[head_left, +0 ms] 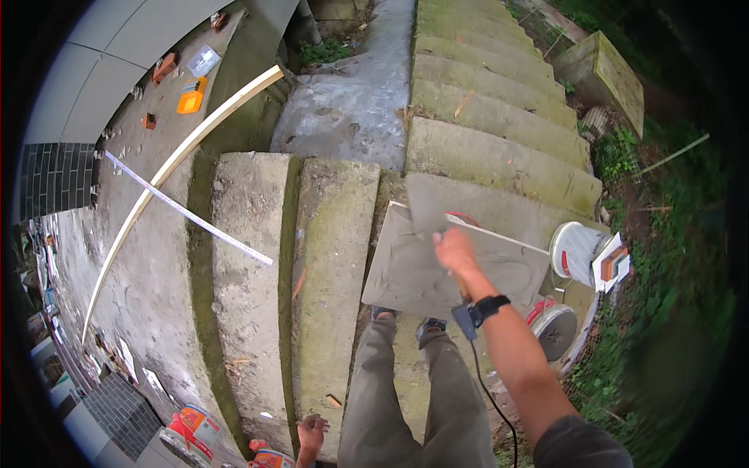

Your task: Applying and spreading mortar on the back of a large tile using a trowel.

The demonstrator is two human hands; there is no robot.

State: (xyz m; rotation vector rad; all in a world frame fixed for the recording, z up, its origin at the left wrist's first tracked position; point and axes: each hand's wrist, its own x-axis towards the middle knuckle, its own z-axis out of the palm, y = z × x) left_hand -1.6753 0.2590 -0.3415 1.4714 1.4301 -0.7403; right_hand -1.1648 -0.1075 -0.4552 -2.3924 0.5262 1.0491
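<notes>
My right hand point(454, 249) is closed round the handle of a trowel. The trowel's grey blade point(427, 204), smeared by motion, is over the far left part of a flat rectangular slab point(484, 273) covered in wet grey mortar. The slab lies across the step just beyond my feet, its pale edge showing along the far side. Something red point(462, 219) peeks out behind that far edge. Low down by my left leg, my left hand point(311, 434) hangs with loosely curled fingers and nothing visible in it.
Concrete steps point(499, 156) run along the far right and left. Right of the slab stand a white bucket point(573, 249) and a mortar bucket point(555, 331). A long wooden strip point(148, 191) and a white measuring stick point(191, 212) cross at left. Lower left are paint-style buckets point(191, 435).
</notes>
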